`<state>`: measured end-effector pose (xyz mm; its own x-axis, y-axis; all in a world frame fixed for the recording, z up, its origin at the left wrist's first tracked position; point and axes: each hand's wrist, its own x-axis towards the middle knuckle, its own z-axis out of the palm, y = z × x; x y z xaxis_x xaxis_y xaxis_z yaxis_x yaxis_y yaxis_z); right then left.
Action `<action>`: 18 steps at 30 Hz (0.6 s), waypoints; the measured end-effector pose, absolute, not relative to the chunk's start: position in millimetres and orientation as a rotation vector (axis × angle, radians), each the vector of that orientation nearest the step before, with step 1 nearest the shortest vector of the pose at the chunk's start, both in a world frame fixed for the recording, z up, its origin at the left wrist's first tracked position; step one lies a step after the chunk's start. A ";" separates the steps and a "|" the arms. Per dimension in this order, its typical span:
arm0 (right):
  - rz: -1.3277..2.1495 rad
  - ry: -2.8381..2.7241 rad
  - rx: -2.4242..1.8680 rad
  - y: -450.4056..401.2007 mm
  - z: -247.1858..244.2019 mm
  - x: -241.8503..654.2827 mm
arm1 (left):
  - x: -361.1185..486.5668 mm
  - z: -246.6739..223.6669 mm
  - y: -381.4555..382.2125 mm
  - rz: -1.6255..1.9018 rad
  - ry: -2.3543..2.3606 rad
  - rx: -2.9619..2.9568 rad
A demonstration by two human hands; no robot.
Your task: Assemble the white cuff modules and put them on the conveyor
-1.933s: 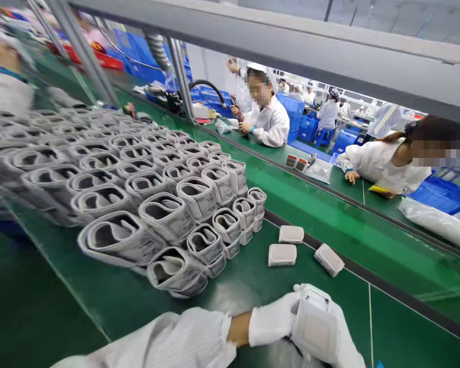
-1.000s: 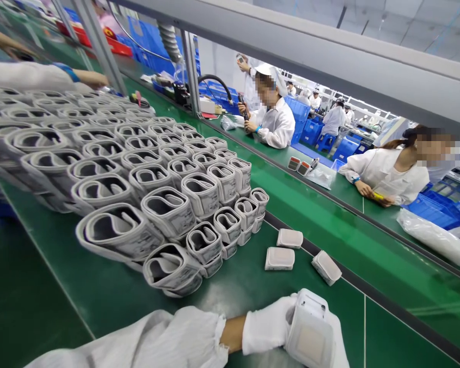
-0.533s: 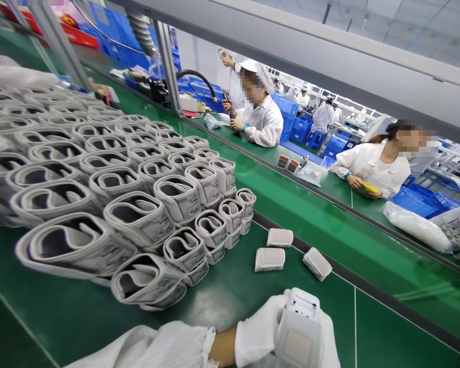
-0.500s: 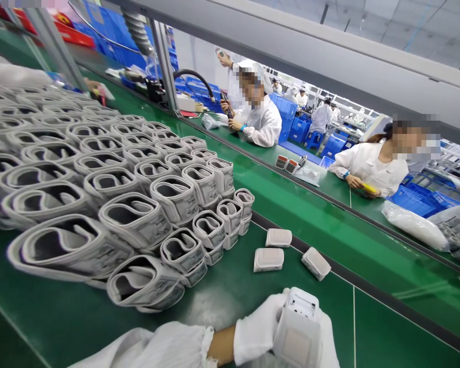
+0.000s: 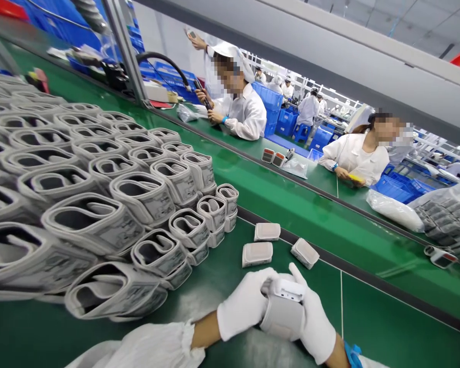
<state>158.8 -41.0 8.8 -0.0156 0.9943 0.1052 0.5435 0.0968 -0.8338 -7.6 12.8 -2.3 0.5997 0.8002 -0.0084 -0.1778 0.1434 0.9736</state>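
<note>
Between my two white-gloved hands is a wrist blood pressure monitor (image 5: pixel 282 314), a white case with a grey rolled cuff, its slotted end facing up. My left hand (image 5: pixel 243 304) grips it from the left, fingers curled at the top of the case. On the other side my right hand (image 5: pixel 317 319) is closed around the case and cuff, with one finger pointing up. Just beyond my hands lie three small rolled grey cuffs: one (image 5: pixel 257 254), another (image 5: pixel 267 231) behind it, and a third (image 5: pixel 305 253) to the right.
Stacked rolled grey cuffs (image 5: pixel 94 220) fill the left of the green table (image 5: pixel 379 327). A green conveyor belt (image 5: pixel 291 214) runs diagonally behind. One monitor (image 5: pixel 440 257) rides it at the right. Across it sit two co-workers in white, one (image 5: pixel 245 110) holding a dark tool.
My right hand and its blue wristband show more fully now. The monitor has turned, with more of its grey cuff facing me. The view has shifted, and another monitor shows fully on the belt.
</note>
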 end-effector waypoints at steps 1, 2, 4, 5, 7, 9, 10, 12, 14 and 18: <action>0.787 -1.663 -1.538 -42.5 8.1 165.3 | -9.7 -1.0 14.5 0.783 0.643 1.300; 0.787 -1.681 -1.540 -43.6 8.9 172.5 | -11.4 0.9 16.0 0.788 0.656 1.365; 0.773 -1.737 -1.548 -44.9 15.3 187.1 | -12.9 5.0 18.3 0.820 0.711 1.427; 0.758 -1.749 -1.564 -45.3 20.8 193.3 | -12.8 6.4 19.1 0.853 0.742 1.407; 0.726 -1.728 -1.616 -46.5 35.6 200.1 | -11.7 7.2 20.3 0.931 0.801 1.282; 0.723 -1.678 -1.671 -48.9 52.5 196.7 | -11.4 6.2 20.2 0.989 0.834 1.173; 0.731 -1.676 -1.694 -50.2 60.5 191.0 | -12.0 5.3 19.4 1.011 0.848 1.177; 0.731 -1.736 -1.742 -51.7 73.5 173.6 | -14.4 2.7 16.3 1.045 0.873 1.296; 0.706 -1.802 -1.822 -50.0 82.8 153.7 | -17.1 -1.2 12.0 1.095 0.873 1.427; 0.693 -1.843 -1.950 -36.1 96.8 125.3 | -17.8 -10.2 5.8 1.197 0.898 1.462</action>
<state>125.3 -36.1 96.8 0.0246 0.9948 -0.0993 0.8140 -0.0776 -0.5757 -17.8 5.8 -10.2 0.2339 0.9455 0.2267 -0.0471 -0.2219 0.9739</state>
